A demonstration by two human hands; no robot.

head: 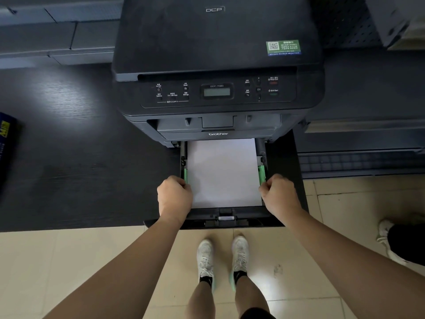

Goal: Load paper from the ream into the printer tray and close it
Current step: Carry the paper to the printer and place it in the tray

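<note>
Over the open tray, curled left hand and right hand pinch its green guides beside the paper.

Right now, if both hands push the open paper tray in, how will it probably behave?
The paper tray probably slides straight, because the left hand and right hand hold both sides. It seems light: the paper stack looks thin. The green guides should keep sheets from shifting.
</note>
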